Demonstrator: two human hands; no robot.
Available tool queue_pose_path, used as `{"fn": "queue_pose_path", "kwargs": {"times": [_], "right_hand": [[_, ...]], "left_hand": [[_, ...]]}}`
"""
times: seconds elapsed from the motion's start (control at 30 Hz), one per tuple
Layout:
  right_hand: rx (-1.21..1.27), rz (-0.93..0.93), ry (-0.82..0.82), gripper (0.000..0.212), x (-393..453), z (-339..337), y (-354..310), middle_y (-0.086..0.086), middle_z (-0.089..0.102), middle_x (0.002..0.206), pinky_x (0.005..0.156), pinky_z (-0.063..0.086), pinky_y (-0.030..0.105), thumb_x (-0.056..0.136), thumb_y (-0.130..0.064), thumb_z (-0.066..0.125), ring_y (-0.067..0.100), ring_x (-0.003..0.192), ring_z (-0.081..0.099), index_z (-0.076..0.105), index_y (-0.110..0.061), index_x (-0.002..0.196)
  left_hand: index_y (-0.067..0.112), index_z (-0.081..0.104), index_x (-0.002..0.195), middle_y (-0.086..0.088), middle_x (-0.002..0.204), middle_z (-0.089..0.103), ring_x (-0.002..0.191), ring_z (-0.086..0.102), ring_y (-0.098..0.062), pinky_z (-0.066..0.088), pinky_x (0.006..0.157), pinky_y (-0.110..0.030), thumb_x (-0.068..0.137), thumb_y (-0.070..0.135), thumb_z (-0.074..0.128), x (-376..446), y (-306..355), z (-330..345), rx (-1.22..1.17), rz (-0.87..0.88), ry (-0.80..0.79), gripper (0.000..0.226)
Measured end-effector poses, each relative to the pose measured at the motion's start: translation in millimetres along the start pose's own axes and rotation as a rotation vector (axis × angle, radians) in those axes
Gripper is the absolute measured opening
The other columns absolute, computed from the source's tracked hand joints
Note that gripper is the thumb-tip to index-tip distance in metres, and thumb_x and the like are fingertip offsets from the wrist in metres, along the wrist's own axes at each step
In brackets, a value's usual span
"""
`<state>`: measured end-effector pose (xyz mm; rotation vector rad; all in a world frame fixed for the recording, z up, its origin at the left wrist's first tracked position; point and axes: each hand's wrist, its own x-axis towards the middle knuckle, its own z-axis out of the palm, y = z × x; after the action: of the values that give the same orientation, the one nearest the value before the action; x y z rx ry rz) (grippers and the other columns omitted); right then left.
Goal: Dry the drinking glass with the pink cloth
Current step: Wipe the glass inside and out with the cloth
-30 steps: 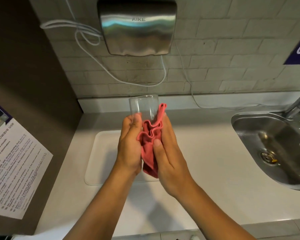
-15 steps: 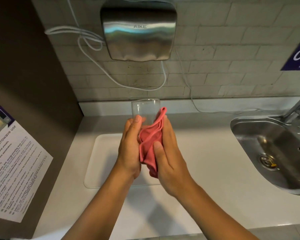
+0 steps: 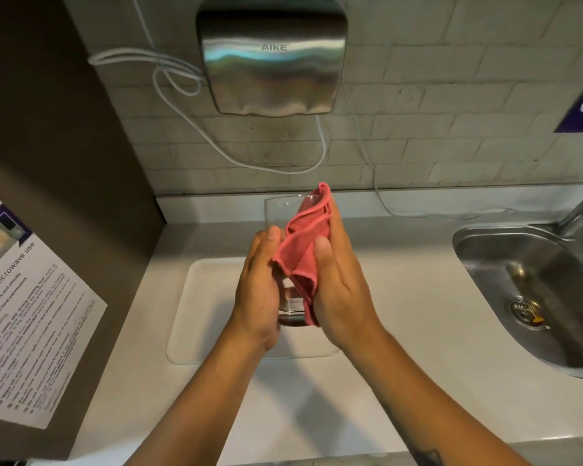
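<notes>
A clear drinking glass (image 3: pixel 278 211) is held upright above the white counter, its rim towards the wall. My left hand (image 3: pixel 258 290) wraps its left side and grips it. A pink cloth (image 3: pixel 302 250) lies over the glass's right side, one corner poking above the rim. My right hand (image 3: pixel 340 284) presses the cloth flat against the glass, thumb on the front. The glass's base shows dark between my two palms.
A white tray (image 3: pixel 202 314) lies on the counter (image 3: pixel 401 297) beneath my hands. A steel sink (image 3: pixel 535 290) sits at the right, a steel hand dryer (image 3: pixel 271 53) with white cables hangs on the tiled wall, and a paper notice (image 3: pixel 27 314) is on the brown panel at left.
The cloth has slid up the glass's right side, its corner now above the rim. Both hands stay in about the same spot, and the glass's base now shows between my palms.
</notes>
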<state>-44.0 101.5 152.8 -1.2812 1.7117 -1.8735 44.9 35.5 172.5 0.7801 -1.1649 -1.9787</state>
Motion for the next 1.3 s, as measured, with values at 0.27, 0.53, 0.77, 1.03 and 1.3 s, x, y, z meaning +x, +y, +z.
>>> {"fn": "queue_pose_path", "kwargs": {"times": [0.27, 0.53, 0.77, 1.03, 1.3], "right_hand": [[-0.106, -0.069, -0.050, 0.063, -13, 5, 8, -0.014, 0.022, 0.180, 0.134, 0.024, 0.025, 0.115, -0.026, 0.032, 0.001, 0.166, 0.025, 0.010, -0.017, 0.174], [-0.186, -0.112, -0.123, 0.070, -33, 14, 13, -0.013, 0.001, 0.185, 0.137, 0.015, 0.037, 0.115, -0.040, 0.031, 0.010, 0.172, 0.006, -0.001, -0.024, 0.174], [-0.054, -0.028, 0.016, 0.063, 6, 1, 2, -0.019, 0.030, 0.176, 0.133, 0.030, 0.029, 0.114, -0.022, 0.034, 0.000, 0.162, 0.033, 0.013, -0.026, 0.173], [0.064, 0.060, -0.105, 0.063, -22, -3, 26, -0.007, 0.047, 0.169, 0.096, 0.061, 0.031, 0.111, -0.029, 0.042, 0.010, 0.128, 0.068, 0.021, -0.038, 0.171], [0.125, 0.227, -0.197, 0.063, -10, -29, 35, -0.026, 0.068, 0.144, 0.101, 0.057, 0.018, 0.101, -0.037, 0.063, 0.003, 0.135, 0.068, 0.041, -0.030, 0.160]], "left_hand": [[0.001, 0.062, 0.129, -0.036, 0.129, 0.067, 0.117, 0.068, -0.048, 0.047, 0.111, -0.065, 0.096, 0.055, 0.060, 10, 1, -8, 0.050, 0.061, 0.005, 0.063], [0.007, 0.065, 0.120, -0.027, 0.113, 0.071, 0.105, 0.073, -0.042, 0.057, 0.099, -0.059, 0.095, 0.054, 0.058, 24, 8, -13, 0.016, 0.054, -0.007, 0.054], [0.000, 0.062, 0.138, -0.027, 0.129, 0.073, 0.122, 0.070, -0.043, 0.056, 0.106, -0.053, 0.079, 0.064, 0.062, 19, 1, -1, 0.080, 0.016, -0.045, 0.087], [0.009, 0.061, 0.135, -0.009, 0.103, 0.082, 0.095, 0.078, -0.030, 0.058, 0.088, -0.049, 0.090, 0.054, 0.068, 38, 5, -11, 0.097, -0.062, -0.089, 0.064], [0.017, 0.067, 0.116, -0.002, 0.089, 0.081, 0.074, 0.079, -0.013, 0.062, 0.060, -0.028, 0.099, 0.050, 0.068, 45, 10, -5, 0.250, -0.077, 0.028, 0.037]]}}
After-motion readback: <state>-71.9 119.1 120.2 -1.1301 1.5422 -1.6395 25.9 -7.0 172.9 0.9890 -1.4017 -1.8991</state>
